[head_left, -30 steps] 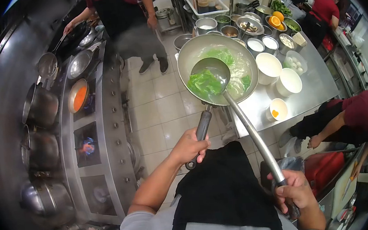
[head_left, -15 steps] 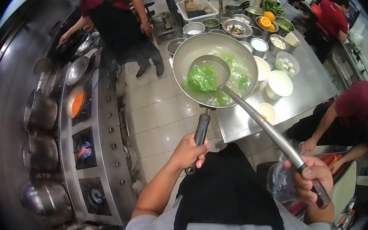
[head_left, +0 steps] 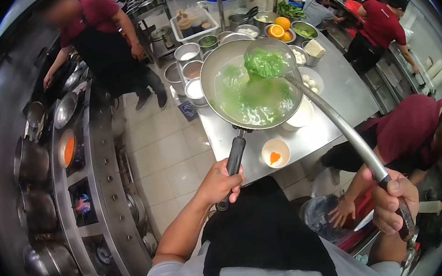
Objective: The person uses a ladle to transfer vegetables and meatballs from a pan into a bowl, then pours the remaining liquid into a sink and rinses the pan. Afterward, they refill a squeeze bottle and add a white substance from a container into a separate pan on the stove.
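Note:
My left hand (head_left: pixel 219 183) is closed around the black handle of a frying pan (head_left: pixel 208 86), held out over the corner of the steel table. Cloudy, steaming liquid with leafy greens (head_left: pixel 252 100) fills much of the pan. In my right hand (head_left: pixel 391 200) is the dark grip of a long metal ladle (head_left: pixel 336 121). Its bowl overlaps the pan's far right edge and carries a heap of wet green leaves (head_left: pixel 266 62). Below the pan, on the table, stands a white bowl (head_left: pixel 281 144) with something orange inside.
The steel table (head_left: pixel 341 86) bears several ingredient containers and oranges (head_left: pixel 275 30). At left runs a stove (head_left: pixel 102 176) with a lit burner (head_left: pixel 82 203) and a small pan of orange liquid (head_left: pixel 66 147). Co-workers stand at far left (head_left: pixel 100 48) and close right (head_left: pixel 409 128).
The ladle bowl has gone from inside the pan up to its far right edge, with greens in it. My view has shifted right, and the white bowl now shows below the pan.

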`<action>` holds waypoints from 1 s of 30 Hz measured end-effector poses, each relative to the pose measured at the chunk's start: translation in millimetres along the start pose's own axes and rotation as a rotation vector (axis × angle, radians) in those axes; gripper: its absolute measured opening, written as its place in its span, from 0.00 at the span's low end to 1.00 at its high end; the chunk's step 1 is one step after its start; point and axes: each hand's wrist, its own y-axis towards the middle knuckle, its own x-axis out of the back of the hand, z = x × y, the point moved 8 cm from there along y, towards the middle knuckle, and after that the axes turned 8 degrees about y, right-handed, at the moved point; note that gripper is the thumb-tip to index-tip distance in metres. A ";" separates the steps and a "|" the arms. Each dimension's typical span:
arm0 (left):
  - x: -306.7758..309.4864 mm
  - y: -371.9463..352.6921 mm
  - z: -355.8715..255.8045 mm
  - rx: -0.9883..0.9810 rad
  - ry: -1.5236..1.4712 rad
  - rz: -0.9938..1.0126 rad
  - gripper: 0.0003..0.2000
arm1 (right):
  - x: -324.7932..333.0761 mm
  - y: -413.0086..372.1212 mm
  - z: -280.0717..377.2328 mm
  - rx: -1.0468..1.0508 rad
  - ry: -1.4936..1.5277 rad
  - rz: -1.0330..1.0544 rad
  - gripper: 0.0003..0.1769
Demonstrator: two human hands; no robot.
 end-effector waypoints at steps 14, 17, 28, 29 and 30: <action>-41.5 68.8 -14.8 0.073 0.035 0.052 0.07 | -14.2 -8.9 104.0 0.106 0.049 0.153 0.31; -40.2 70.0 -14.2 0.086 0.029 0.022 0.06 | -5.6 -8.5 118.6 0.122 0.054 0.145 0.30; -17.8 55.3 -5.0 0.147 0.058 -0.073 0.06 | 66.8 8.7 144.3 0.180 0.032 0.027 0.26; -16.8 53.9 -5.6 0.148 0.066 -0.074 0.06 | 76.9 12.2 144.8 0.170 0.027 0.017 0.25; -16.1 52.8 -6.5 0.144 0.062 -0.077 0.06 | 88.1 16.1 145.3 0.177 -0.001 -0.025 0.25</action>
